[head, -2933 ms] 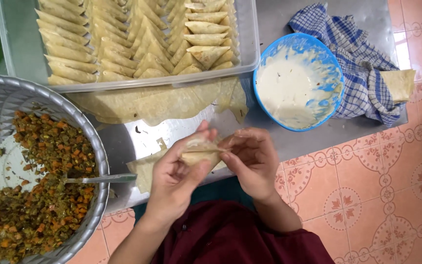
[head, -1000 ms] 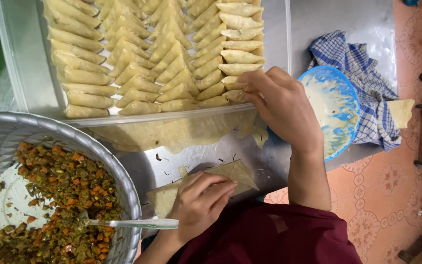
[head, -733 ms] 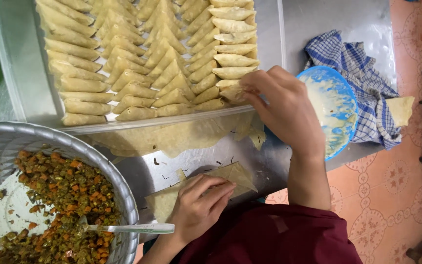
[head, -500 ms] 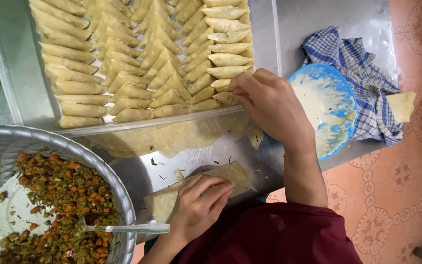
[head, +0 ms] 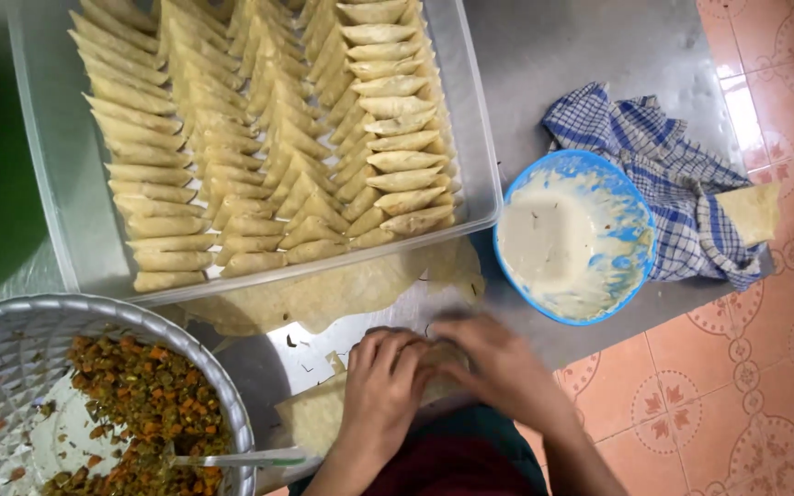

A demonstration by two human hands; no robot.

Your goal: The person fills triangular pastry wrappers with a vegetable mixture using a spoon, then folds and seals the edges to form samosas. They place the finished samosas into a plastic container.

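Left hand [head: 383, 377] and right hand [head: 498, 367] together, fingers pressing down on pastry sheet [head: 319, 413] beneath them.

left hand [head: 386, 381], right hand [head: 493, 367], fingers curled, touching

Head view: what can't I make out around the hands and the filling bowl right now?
- Pastry sheet: its middle is covered by the left hand and right hand, so its fold is hidden.
- Both hands' fingers: motion-blurred where they meet.
- Filling bowl: cut off by the left and bottom edges.
- Spoon: its scoop end is buried in the filling.
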